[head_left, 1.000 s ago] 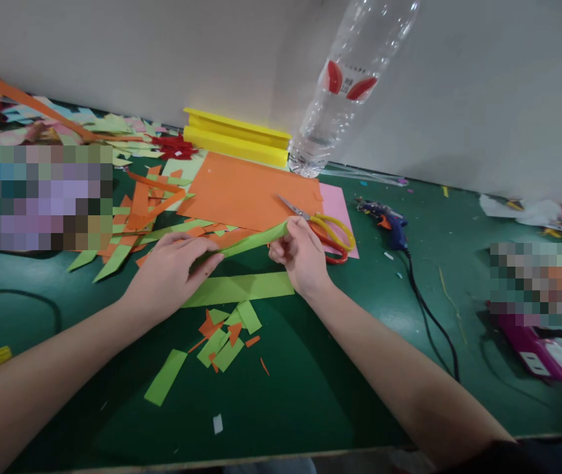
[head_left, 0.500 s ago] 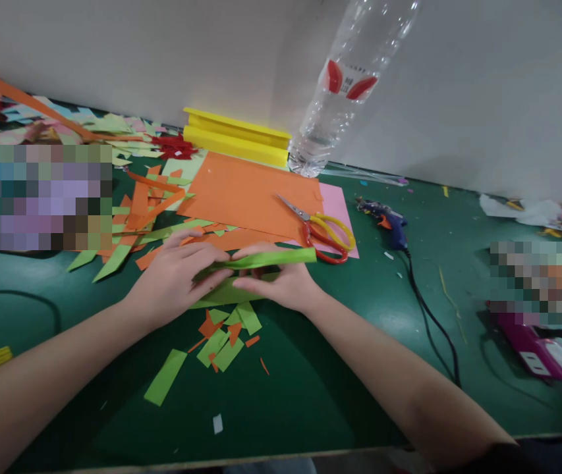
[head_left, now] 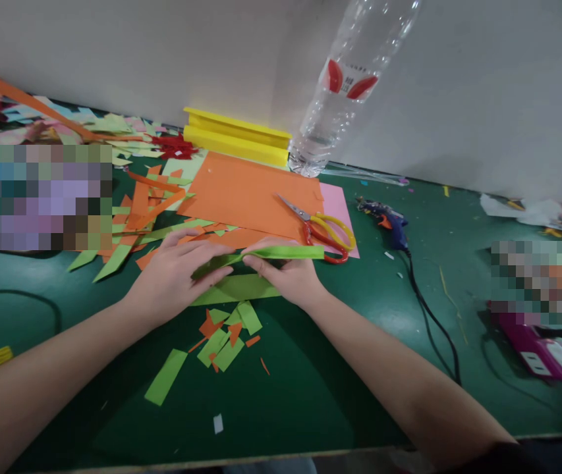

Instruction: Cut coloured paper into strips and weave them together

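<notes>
A folded green paper strip (head_left: 290, 253) is held between my two hands above the table. My left hand (head_left: 182, 270) closes round its left end, thumb below and fingers above, hiding that end. With thumb and fingers pinched, my right hand (head_left: 285, 273) grips the strip near its middle, and the right end sticks out past the wrist. Under the hands lies another flat green strip (head_left: 241, 288). Small green and orange paper scraps (head_left: 221, 339) are scattered just in front. Behind my right hand, scissors (head_left: 327, 230) with red and yellow handles rest on an orange sheet (head_left: 251, 197).
A folded yellow paper piece (head_left: 236, 141) and a clear plastic bottle (head_left: 340, 105) stand by the wall. At right are a blue glue gun (head_left: 392, 224) with a black cord and a magenta device (head_left: 537, 349). Orange and green strips (head_left: 137, 217) pile up at left.
My right hand has shifted slightly right along the green strip, and its thumb now presses on the fold. The strip's free end has moved a little right. My left hand has hardly moved.
</notes>
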`<control>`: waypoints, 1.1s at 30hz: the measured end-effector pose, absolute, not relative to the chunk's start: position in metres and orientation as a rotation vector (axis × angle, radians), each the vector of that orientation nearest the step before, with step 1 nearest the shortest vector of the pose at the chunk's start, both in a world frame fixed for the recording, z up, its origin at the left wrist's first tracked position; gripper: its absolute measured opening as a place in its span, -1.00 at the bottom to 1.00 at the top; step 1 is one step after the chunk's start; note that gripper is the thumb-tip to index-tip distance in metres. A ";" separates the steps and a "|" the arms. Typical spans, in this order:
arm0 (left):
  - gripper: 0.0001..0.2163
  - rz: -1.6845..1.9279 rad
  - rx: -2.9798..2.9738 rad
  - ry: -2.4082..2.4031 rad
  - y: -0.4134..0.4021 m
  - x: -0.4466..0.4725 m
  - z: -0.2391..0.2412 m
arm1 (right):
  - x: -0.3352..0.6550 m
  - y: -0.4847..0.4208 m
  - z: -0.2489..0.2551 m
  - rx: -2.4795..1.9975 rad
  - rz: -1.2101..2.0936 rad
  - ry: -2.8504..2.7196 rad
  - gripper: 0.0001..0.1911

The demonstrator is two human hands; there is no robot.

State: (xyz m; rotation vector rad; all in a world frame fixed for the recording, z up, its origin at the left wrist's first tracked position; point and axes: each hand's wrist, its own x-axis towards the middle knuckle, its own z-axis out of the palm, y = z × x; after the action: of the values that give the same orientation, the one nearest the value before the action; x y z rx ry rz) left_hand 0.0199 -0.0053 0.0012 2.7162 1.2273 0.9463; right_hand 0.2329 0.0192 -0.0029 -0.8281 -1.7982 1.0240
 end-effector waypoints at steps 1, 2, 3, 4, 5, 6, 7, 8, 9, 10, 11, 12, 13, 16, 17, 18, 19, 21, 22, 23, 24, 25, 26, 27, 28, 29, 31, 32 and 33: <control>-0.69 0.946 2.715 1.235 -0.005 0.020 0.002 | 0.233 0.019 -0.003 -0.836 1.035 -1.794 -0.92; -0.68 0.946 2.712 1.241 -0.005 0.020 0.002 | 0.233 0.019 -0.002 -0.838 1.038 -1.794 -0.91; -0.67 0.948 2.708 1.247 -0.005 0.020 0.003 | 0.233 0.019 -0.002 -0.836 1.034 -1.795 -0.91; -0.66 0.953 2.702 1.253 -0.004 0.021 0.003 | 0.233 0.019 -0.002 -0.831 1.027 -1.794 -0.91; -0.65 0.959 2.695 1.263 -0.004 0.021 0.003 | 0.233 0.019 -0.001 -0.825 1.022 -1.793 -0.91; -0.63 0.961 2.686 1.273 -0.004 0.021 0.004 | 0.233 0.019 -0.001 -0.820 1.018 -1.790 -0.90; -0.62 0.962 2.675 1.284 -0.004 0.021 0.004 | 0.234 0.019 -0.002 -0.819 1.016 -1.789 -0.90; -0.61 0.963 2.665 1.288 -0.004 0.021 0.004 | 0.234 0.019 -0.002 -0.824 1.017 -1.788 -0.90; -0.62 0.966 2.655 1.290 -0.004 0.021 0.004 | 0.234 0.020 -0.002 -0.832 1.017 -1.785 -0.89; -0.62 0.970 2.644 1.288 -0.004 0.020 0.004 | 0.234 0.020 -0.003 -0.842 1.015 -1.783 -0.88; -0.64 0.976 2.637 1.282 -0.004 0.020 0.004 | 0.234 0.020 -0.003 -0.851 1.013 -1.782 -0.87; -0.66 0.982 2.632 1.277 -0.004 0.020 0.003 | 0.234 0.019 -0.004 -0.857 1.012 -1.783 -0.87; -0.67 0.988 2.628 1.276 -0.004 0.020 0.003 | 0.234 0.019 -0.004 -0.859 1.012 -1.786 -0.87; -0.69 0.998 2.622 1.290 -0.003 0.019 0.002 | 0.234 0.018 -0.003 -0.854 1.022 -1.771 -0.87; -0.69 1.003 2.622 1.292 -0.003 0.019 0.001 | 0.234 0.018 -0.003 -0.857 1.026 -1.757 -0.87; -0.69 1.011 2.621 1.291 -0.003 0.019 0.000 | 0.234 0.017 -0.002 -0.859 1.031 -1.741 -0.88; -0.68 1.020 2.622 1.288 -0.002 0.018 0.000 | 0.234 0.016 -0.002 -0.859 1.036 -1.727 -0.88; -0.68 1.036 2.621 1.287 -0.002 0.018 -0.002 | 0.234 0.015 -0.001 -0.854 1.044 -1.710 -0.89; -0.68 1.040 2.619 1.291 -0.002 0.017 -0.002 | 0.233 0.014 -0.001 -0.852 1.046 -1.705 -0.89; -0.68 1.038 2.617 1.295 -0.002 0.017 -0.002 | 0.233 0.014 -0.001 -0.849 1.046 -1.699 -0.89; -0.68 1.034 2.614 1.296 -0.002 0.016 -0.003 | 0.233 0.014 -0.001 -0.849 1.048 -1.694 -0.88; -0.68 1.030 2.611 1.294 -0.002 0.016 -0.003 | 0.233 0.014 -0.001 -0.848 1.050 -1.689 -0.87; -0.68 1.030 2.608 1.288 -0.002 0.016 -0.003 | 0.233 0.014 -0.001 -0.847 1.056 -1.684 -0.85; -0.68 1.034 2.605 1.281 -0.002 0.016 -0.003 | 0.233 0.015 -0.001 -0.848 1.064 -1.680 -0.84; -0.67 1.039 2.603 1.273 -0.002 0.016 -0.003 | 0.234 0.015 -0.001 -0.848 1.074 -1.677 -0.83; -0.66 1.043 2.602 1.269 -0.002 0.017 -0.003 | 0.234 0.015 -0.001 -0.849 1.085 -1.676 -0.83; -0.65 1.042 2.596 1.278 -0.002 0.017 -0.003 | 0.234 0.016 -0.002 -0.853 1.102 -1.669 -0.82; -0.65 1.031 2.592 1.287 -0.002 0.018 -0.002 | 0.234 0.016 -0.002 -0.855 1.106 -1.662 -0.81; -0.64 1.018 2.588 1.295 -0.003 0.018 -0.002 | 0.234 0.016 -0.003 -0.857 1.109 -1.656 -0.80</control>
State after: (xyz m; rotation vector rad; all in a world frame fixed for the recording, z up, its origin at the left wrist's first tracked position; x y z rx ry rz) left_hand 0.0183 -0.0025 -0.0017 2.5875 1.2949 1.0180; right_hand 0.2345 0.0158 -0.0026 -0.8565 -1.6565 1.1094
